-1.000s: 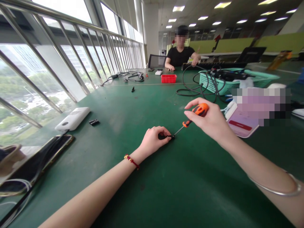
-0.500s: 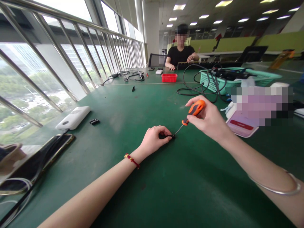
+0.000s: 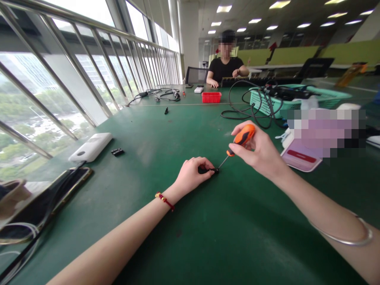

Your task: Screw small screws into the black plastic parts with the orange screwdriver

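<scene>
My left hand (image 3: pixel 192 176) is closed around a small black part (image 3: pixel 208 170) and pins it to the green table (image 3: pixel 166 134). My right hand (image 3: pixel 257 152) grips an orange-handled screwdriver (image 3: pixel 242 137), held tilted. Its thin metal tip meets the black part just right of my left fingers. A red cord bracelet sits on my left wrist, a metal bangle on my right forearm.
A white power bank (image 3: pixel 90 147) and a small black piece (image 3: pixel 117 152) lie to the left, a phone (image 3: pixel 44 202) nearer the left edge. A pink phone (image 3: pixel 301 159), a teal basket (image 3: pixel 293 101) of cables and a red tray (image 3: pixel 211 97) sit beyond. A person sits at the far end.
My right hand and the screwdriver handle have shifted slightly left and the handle has turned in my fingers. The tip stays on the black part. My left hand has not moved.
</scene>
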`<state>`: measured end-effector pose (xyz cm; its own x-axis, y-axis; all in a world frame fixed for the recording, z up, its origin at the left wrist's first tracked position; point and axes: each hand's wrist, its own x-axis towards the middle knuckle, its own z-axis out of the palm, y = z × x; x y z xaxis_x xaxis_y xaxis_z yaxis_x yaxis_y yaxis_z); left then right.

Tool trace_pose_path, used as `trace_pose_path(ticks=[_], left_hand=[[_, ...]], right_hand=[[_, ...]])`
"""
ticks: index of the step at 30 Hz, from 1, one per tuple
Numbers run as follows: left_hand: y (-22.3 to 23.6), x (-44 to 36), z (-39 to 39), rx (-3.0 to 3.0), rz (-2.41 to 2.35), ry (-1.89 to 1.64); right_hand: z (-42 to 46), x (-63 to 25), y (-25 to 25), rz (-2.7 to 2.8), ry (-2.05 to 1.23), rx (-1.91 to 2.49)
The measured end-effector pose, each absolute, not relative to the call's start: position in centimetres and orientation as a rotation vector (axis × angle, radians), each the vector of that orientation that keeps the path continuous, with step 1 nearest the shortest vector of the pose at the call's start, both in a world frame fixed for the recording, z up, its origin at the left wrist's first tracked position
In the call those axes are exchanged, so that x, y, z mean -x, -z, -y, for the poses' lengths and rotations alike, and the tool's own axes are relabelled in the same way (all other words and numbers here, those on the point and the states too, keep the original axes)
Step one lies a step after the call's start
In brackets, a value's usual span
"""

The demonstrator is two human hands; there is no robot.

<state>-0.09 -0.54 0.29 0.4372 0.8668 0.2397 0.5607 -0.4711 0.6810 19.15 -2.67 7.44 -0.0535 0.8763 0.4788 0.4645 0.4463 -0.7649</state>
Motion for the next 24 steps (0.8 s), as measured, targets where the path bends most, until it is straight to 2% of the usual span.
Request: trace_pose_path(ticks=[5,13,19,24], left_hand=[[-0.26,0.11,0.55,-2.17,-1.197,-0.786],[-0.07,0.12,0.44,-2.177,-1.21,-0.784],[-0.32,-0.06,0.68,-2.215,-1.231,-0.792],[-0.2,-0.04,0.76,-2.248,-1.235,-0.791]], right_hand=[[2.78,-18.94,-7.66,1.649,-0.411,1.37],[2.59,-19.33,-7.48,1.731,-0.56,1.138],[2.96,-19.0,-7.71,1.69,-0.38,1.304],[2.64,-19.26,-7.4,1.764,-0.398,1.122]])
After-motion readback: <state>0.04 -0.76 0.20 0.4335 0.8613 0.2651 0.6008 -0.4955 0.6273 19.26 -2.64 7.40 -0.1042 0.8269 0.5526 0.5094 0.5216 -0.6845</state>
